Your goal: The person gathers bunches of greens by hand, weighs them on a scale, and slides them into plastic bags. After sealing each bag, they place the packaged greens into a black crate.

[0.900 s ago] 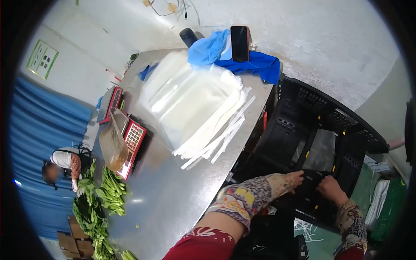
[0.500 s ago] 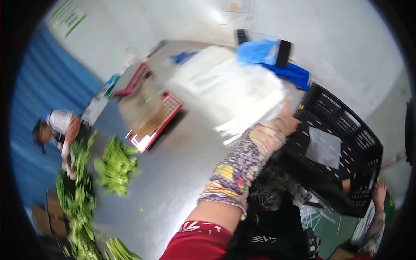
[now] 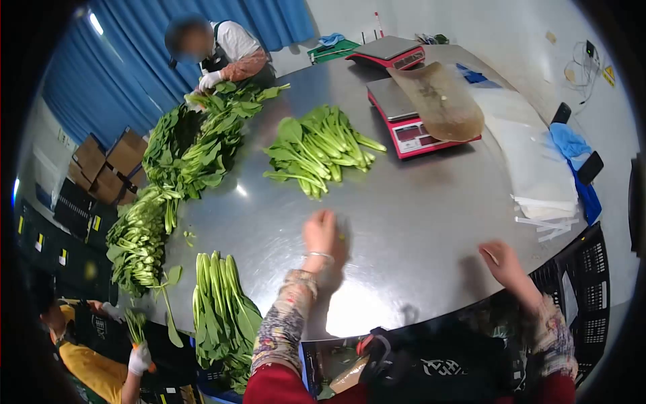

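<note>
My left hand (image 3: 319,232) is over the bare metal table (image 3: 404,222), fingers drawn together, with nothing visible in it. It is just in front of a pile of leafy green stalks (image 3: 323,151), not touching it. My right hand (image 3: 503,264) is above the table's near right edge, fingers loosely curled and nothing seen in them. To the left of my left hand lies a bundle of greens (image 3: 222,296) with its stems pointing away from me. A red scale (image 3: 410,138) stands farther back, with a brownish curved sheet (image 3: 441,101) resting on it.
A second scale (image 3: 387,50) stands behind. Clear plastic bags (image 3: 528,148) cover the table's right side, near a black crate (image 3: 592,283). Heaped greens (image 3: 195,148) line the left edge. A gloved co-worker (image 3: 235,50) handles greens at the back; another person (image 3: 94,363) holds stalks at lower left.
The view has swung left and levelled. My left hand has left the plastic bags beside the crate and is now over the table. My right hand has come away from the crate's rim.
</note>
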Action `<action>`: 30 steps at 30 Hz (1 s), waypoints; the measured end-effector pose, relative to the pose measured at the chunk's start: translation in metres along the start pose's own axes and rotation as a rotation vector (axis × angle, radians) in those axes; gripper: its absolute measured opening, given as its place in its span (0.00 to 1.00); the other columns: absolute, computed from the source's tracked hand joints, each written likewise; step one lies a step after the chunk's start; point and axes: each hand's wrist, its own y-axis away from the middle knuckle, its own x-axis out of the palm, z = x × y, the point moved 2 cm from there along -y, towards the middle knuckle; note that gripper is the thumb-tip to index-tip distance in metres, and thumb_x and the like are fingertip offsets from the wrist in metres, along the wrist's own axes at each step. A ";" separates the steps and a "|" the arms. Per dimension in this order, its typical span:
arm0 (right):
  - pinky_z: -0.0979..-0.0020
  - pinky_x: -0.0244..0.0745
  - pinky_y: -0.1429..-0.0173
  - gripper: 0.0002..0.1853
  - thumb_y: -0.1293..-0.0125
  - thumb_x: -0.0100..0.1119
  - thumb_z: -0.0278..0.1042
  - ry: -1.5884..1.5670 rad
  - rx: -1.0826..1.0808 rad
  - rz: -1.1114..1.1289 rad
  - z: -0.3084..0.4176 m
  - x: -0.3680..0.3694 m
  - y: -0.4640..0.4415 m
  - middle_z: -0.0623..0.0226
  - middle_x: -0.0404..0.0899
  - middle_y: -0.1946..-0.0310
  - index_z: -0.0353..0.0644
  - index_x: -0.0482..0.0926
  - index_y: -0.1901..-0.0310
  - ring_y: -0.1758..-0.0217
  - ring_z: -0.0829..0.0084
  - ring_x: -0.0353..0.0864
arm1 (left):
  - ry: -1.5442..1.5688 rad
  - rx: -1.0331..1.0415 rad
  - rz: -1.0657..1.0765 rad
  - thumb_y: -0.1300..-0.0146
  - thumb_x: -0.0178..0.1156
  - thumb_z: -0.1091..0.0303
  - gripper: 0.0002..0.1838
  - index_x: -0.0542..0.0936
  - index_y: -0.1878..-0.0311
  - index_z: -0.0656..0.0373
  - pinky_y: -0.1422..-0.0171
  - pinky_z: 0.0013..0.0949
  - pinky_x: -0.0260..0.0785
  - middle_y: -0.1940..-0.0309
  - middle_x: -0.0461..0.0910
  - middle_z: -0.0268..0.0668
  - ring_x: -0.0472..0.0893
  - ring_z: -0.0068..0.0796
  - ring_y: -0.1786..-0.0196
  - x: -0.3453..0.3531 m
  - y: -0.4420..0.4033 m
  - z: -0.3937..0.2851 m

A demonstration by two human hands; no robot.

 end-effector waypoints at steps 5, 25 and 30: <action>0.60 0.68 0.41 0.21 0.33 0.51 0.43 -0.004 -0.161 0.043 0.050 0.076 -0.153 0.48 0.77 0.52 0.31 0.74 0.50 0.46 0.50 0.74 | -0.093 -0.187 -0.002 0.40 0.54 0.46 0.27 0.80 0.51 0.62 0.47 0.42 0.70 0.57 0.81 0.50 0.79 0.49 0.51 -0.023 -0.095 0.086; 0.59 0.64 0.35 0.40 0.40 0.52 0.52 -0.438 0.251 0.327 0.087 0.218 -0.419 0.41 0.69 0.42 0.39 0.54 0.31 0.41 0.46 0.71 | 1.094 -0.746 0.239 0.42 0.65 0.51 0.28 0.74 0.47 0.65 0.62 0.32 0.75 0.62 0.80 0.38 0.81 0.30 0.64 0.082 -0.211 0.026; 0.58 0.65 0.38 0.36 0.39 0.51 0.47 -0.493 0.140 0.199 0.088 0.159 -0.389 0.38 0.69 0.45 0.36 0.56 0.33 0.41 0.45 0.69 | 1.055 -0.565 0.203 0.38 0.62 0.57 0.28 0.69 0.42 0.67 0.51 0.31 0.74 0.52 0.77 0.40 0.79 0.31 0.52 0.073 -0.187 -0.029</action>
